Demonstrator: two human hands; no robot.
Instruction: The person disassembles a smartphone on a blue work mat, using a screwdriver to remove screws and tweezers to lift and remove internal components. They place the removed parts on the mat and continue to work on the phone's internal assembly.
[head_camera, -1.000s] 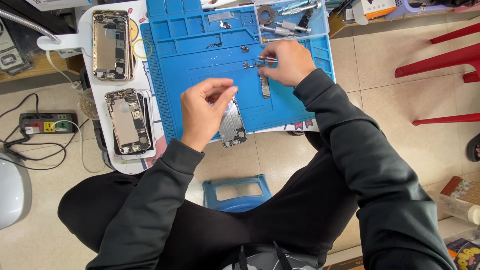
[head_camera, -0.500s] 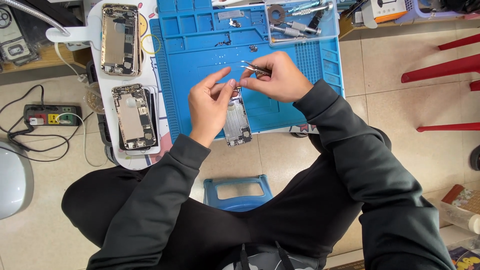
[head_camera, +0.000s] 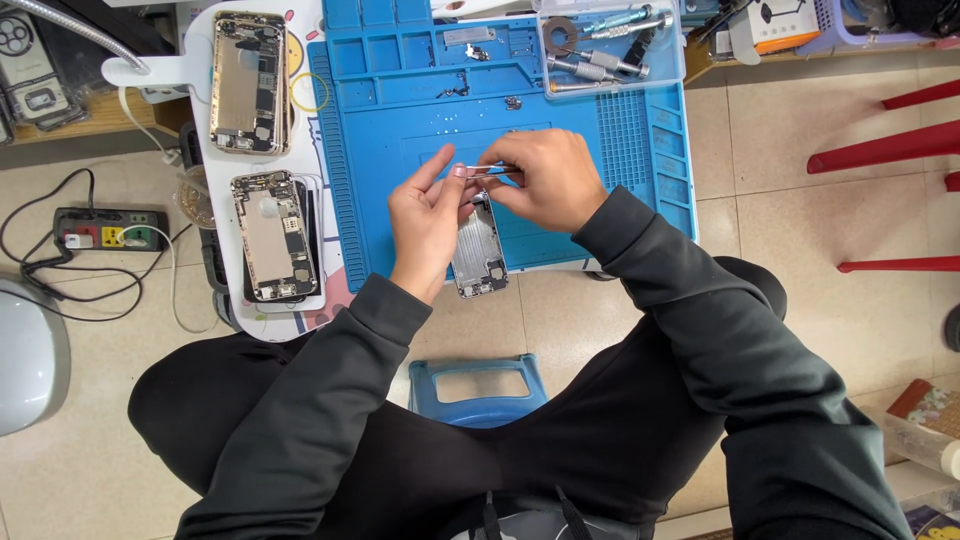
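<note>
Right now we have both hands raised together over the blue work mat, just above the near edge of the desk. Our right hand is pinched shut on a pair of thin metal tweezers, whose long axis runs nearly level, tips pointing left toward our other hand. Our left hand meets those tips with thumb and forefinger closed together; whether a tiny part sits between them is too small to tell.

Directly beneath the two hands lies the opened phone housing, silver and stripped, its long axis running away from us and toward us, the near end hanging over the mat's front edge. It sits below and slightly nearer us than the tweezer tips, about midway between the hands, partly hidden at its far end by our fingers.

Off to the left, well apart, two more opened phones rest on a white board, one gold and one grey. At the far right corner of the mat a clear tray holds screwdrivers.
</note>
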